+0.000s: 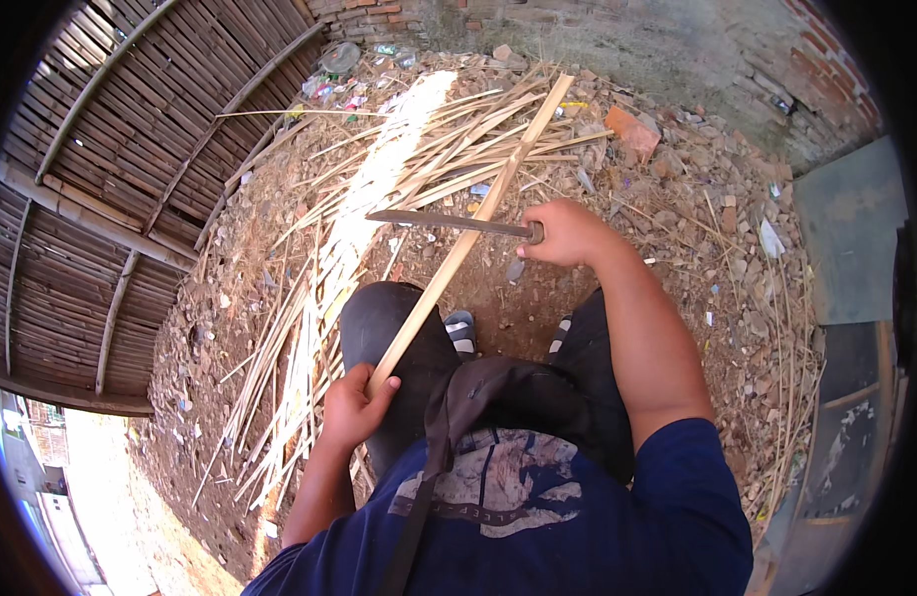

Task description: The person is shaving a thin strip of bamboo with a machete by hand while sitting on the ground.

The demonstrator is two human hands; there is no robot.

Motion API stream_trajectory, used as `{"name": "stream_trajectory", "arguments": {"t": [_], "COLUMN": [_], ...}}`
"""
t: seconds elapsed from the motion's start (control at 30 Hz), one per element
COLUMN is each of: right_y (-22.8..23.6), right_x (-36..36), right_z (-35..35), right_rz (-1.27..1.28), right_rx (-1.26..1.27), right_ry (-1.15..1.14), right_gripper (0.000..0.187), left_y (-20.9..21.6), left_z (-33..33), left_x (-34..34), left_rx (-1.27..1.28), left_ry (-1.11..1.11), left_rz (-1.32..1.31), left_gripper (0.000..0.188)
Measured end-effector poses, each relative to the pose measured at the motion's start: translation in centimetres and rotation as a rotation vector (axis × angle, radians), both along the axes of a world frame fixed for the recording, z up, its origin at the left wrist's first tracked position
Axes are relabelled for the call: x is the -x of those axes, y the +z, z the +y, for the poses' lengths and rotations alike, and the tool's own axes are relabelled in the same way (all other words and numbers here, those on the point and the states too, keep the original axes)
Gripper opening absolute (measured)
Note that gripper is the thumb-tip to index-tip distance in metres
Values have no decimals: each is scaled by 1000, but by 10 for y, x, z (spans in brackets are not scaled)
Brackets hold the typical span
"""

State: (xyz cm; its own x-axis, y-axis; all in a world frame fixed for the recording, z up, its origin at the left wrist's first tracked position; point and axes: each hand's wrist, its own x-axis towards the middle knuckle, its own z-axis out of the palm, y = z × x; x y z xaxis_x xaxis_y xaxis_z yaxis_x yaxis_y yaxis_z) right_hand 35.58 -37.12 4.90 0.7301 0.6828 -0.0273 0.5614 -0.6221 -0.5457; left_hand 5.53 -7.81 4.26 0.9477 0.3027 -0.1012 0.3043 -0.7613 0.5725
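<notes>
My left hand point(359, 405) is closed round the near end of a long, pale bamboo strip point(426, 304), above my left thigh. The strip slants up and away to the right, over the pile on the ground. In my right hand point(570, 234) is the handle of a machete point(449, 222), gripped by closed fingers. Its long dark blade points left and crosses the strip at about the middle. Whether the blade touches the strip or passes just over it, I cannot tell.
Many split bamboo strips point(458, 149) lie heaped ahead and to the left on rubble-strewn dirt. A broken orange brick point(633, 132) lies at the far right. A slatted bamboo wall point(111, 159) stands left, a masonry wall point(617, 45) behind, a grey panel point(851, 233) right.
</notes>
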Motion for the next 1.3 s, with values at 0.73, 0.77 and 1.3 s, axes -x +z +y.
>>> {"name": "stream_trajectory", "arguments": {"t": [0.73, 0.77, 1.3], "right_y": [-15, -14, -28], "right_x": [-19, -18, -25], "right_z": [-3, -5, -11], "right_rz": [1, 4, -51], "right_rx": [-43, -23, -95], "right_ry": [-177, -168, -183], "right_gripper": [49, 48, 48], "left_y": [7, 9, 0], "left_z": [-5, -5, -4], "left_x": [4, 3, 4], "left_rx": [-67, -78, -106], "left_ry": [0, -3, -15], "left_rz": [-60, -33, -122], "left_gripper": [36, 37, 39]}}
